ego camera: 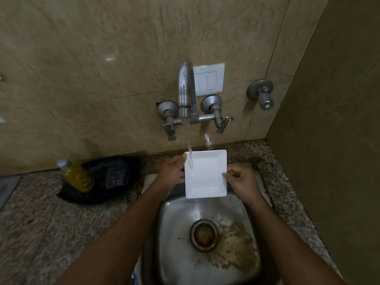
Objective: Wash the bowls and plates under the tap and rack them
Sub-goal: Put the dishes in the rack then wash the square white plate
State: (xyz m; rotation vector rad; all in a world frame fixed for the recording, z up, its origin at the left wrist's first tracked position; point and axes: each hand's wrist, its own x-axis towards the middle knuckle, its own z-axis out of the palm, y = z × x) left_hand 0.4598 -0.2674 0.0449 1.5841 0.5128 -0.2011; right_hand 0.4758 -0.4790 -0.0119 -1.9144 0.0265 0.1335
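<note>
While tap [186, 93] water runs — square white plate [205, 175] gripped by left hand [171, 171], right hand [239, 179]; bottle [77, 175] label unreadable.

You're facing beige marble-look wall tiles [102, 58] with a white switch plate [208, 80] on them. The speckled granite counter [41, 223] runs along below, and the light's pretty dim.

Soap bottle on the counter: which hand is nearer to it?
Left. The left hand grips the plate's left edge, on the soap bottle's side; the right hand holds the plate's far edge.
</note>
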